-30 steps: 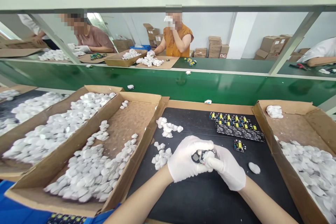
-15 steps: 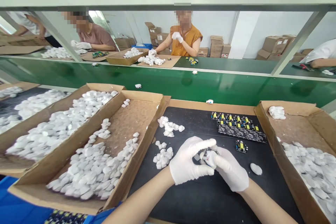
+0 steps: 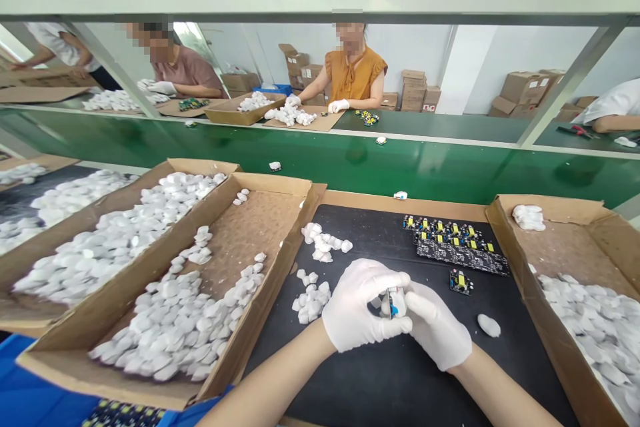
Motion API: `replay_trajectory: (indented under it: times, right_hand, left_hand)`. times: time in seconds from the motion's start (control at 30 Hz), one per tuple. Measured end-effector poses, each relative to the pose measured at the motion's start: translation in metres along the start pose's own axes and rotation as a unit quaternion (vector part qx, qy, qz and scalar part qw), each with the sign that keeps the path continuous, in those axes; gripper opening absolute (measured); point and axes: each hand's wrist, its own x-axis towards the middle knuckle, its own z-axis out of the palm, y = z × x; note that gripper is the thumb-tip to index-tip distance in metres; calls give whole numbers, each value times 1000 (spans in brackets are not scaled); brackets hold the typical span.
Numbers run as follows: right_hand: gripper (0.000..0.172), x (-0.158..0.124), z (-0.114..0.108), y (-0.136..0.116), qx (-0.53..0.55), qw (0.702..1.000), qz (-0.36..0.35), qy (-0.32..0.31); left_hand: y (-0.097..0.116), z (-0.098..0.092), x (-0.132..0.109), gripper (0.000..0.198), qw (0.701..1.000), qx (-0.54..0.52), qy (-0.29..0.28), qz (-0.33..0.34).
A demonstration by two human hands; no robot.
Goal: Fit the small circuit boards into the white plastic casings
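Note:
Both my hands wear white gloves and meet over the black mat point(image 3: 350, 380). Thumb and fingers of my left hand point(image 3: 363, 303) are closed around a small circuit board with a white piece point(image 3: 394, 303) on it; a blue part shows at its edge. My right hand point(image 3: 437, 320) grips the same board from the right, its fingertips partly hidden. Beyond my right hand lie a single circuit board point(image 3: 460, 281) with a yellow component and a loose white piece point(image 3: 489, 325). Small heaps of white pieces point(image 3: 313, 301) sit left of my left hand.
Cardboard trays of white pieces flank the mat, one on the left point(image 3: 295, 240) and one on the right point(image 3: 515, 260). Joined boards point(image 3: 460, 253) lie at the mat's far right. Behind runs a green conveyor point(image 3: 320, 177) carrying small pieces. Co-workers sit across it.
The board in my hands has turned, so its edge and blue part now show. Pieces on the conveyor have shifted right. The co-worker opposite has lowered a raised hand to the table.

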Motion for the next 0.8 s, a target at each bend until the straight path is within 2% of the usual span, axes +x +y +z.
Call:
replay_trajectory:
  times: [0.1,0.23,0.43,0.6,0.7,0.8]
  right_hand:
    - [23,2,-1,-5,-94,995,14,23]
    - [18,3,-1,-6,-150,987,16,50]
    - [31,1,4,-2,-173,983,-14,57]
    - [43,3,7,2,-252,962,-48,98]
    - [42,5,5,3,-245,961,-62,109]
    - [37,3,2,4,-161,982,-56,83]
  left_hand:
    - [1,0,2,39,999,46,-6,12]
    - [2,2,6,29,995,89,-6,36]
    - [5,5,7,26,993,105,29,40]
    - [6,6,6,22,992,117,-17,33]
    - [5,6,5,23,995,91,-39,13]
    - [0,4,2,35,999,41,-18,-19]
